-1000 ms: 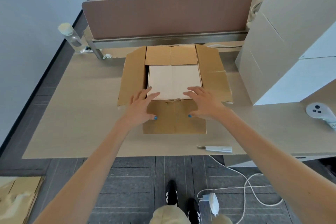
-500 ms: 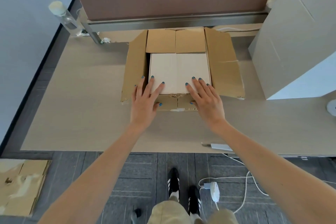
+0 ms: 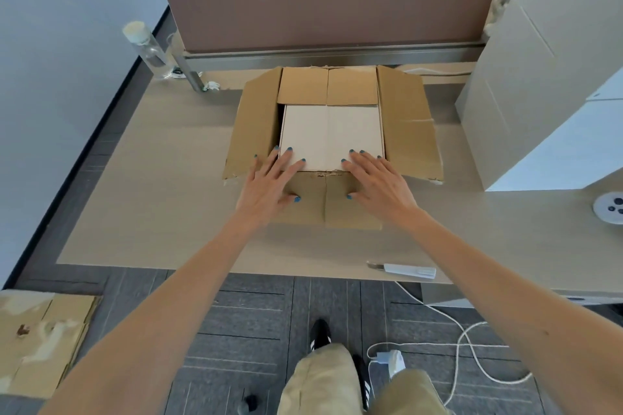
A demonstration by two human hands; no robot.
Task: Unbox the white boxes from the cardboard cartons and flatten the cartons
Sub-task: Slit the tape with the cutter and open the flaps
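Observation:
A brown cardboard carton [image 3: 408, 131] stands open on the desk with its four flaps folded outward. Inside it lies a white box [image 3: 332, 131], its top face showing. My left hand [image 3: 269, 182] rests flat on the carton's near edge, fingers spread, fingertips touching the near left corner of the white box and thumb on the near flap [image 3: 323, 209]. My right hand [image 3: 377, 182] mirrors it at the near right, fingertips on the white box, thumb on the flap. Neither hand grips anything.
Large white boxes [image 3: 546, 84] are stacked at the right of the desk [image 3: 151, 212]. A box cutter [image 3: 404, 269] lies near the front edge. A clear bottle [image 3: 148, 47] stands at back left by the brown divider [image 3: 330, 0]. Flattened cardboard [image 3: 37, 337] and cables [image 3: 465, 340] lie on the floor.
The near flap now lies further down toward me under my thumbs. Both hands stay at the carton's near edge with fingertips on the white box. The camera view shifted.

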